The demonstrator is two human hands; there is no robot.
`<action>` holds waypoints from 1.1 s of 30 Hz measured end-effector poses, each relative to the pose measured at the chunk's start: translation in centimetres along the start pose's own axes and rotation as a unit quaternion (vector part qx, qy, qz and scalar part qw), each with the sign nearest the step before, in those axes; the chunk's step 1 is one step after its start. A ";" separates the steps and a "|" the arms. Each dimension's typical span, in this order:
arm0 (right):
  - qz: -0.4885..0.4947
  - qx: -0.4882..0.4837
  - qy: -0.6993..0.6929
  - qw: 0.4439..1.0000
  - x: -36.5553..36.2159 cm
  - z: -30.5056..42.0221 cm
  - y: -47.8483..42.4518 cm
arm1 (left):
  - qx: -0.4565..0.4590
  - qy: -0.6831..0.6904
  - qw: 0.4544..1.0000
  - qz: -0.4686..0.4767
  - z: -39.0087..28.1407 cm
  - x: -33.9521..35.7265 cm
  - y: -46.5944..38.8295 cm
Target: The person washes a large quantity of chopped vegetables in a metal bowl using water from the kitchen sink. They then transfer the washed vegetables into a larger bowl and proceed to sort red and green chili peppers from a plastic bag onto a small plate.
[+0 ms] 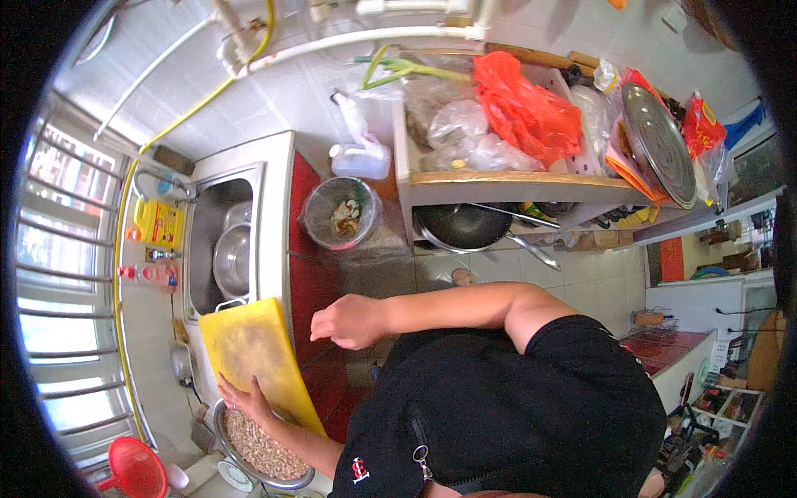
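Note:
A yellow cutting board (240, 339), darkly stained in the middle, lies on the counter beside the sink. My left hand (246, 398) is over the board's near left edge with thumb and fingers spread; whether it presses on the board is unclear. Below that hand and forearm stands a steel bowl (261, 445) filled with small brownish grains or beans. My right hand (352, 320) hovers in front of the red cabinet front (314, 299), right of the board. Its fingers are curled, and nothing shows in them.
The steel sink (205, 249) holds metal basins (233, 261). Right of the counter stand a lined waste bin (339, 215) and a plastic jug (361, 160). A shelf unit (498, 187) bears bags and a wok (464, 227). A red plastic scoop (137, 470) sits by the barred window.

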State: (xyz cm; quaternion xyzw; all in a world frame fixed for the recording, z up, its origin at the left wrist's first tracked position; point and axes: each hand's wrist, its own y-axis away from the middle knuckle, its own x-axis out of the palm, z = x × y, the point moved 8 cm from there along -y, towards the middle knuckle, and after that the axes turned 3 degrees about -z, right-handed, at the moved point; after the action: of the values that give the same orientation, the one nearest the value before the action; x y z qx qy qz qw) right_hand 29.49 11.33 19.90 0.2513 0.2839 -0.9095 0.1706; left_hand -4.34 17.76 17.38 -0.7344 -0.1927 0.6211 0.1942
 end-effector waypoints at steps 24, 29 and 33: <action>-0.249 0.252 0.360 0.863 -38.2 -5.0 29.7 | 0.543 0.285 0.747 0.258 -75.0 0.7 4.3; -0.425 0.198 0.500 0.728 -46.2 -1.7 30.5 | 0.347 0.428 0.777 0.304 -79.2 1.7 -1.7; -0.427 0.201 0.589 0.656 -51.2 -2.7 29.9 | 0.478 0.440 0.712 0.266 -82.1 -1.3 -3.2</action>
State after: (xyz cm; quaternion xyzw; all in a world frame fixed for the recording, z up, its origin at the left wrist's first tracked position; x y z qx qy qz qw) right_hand 85.71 -1.82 33.47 0.6135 0.2108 -0.5783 -0.4948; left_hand 76.40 16.01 32.77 -0.7547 0.4408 0.2626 0.4088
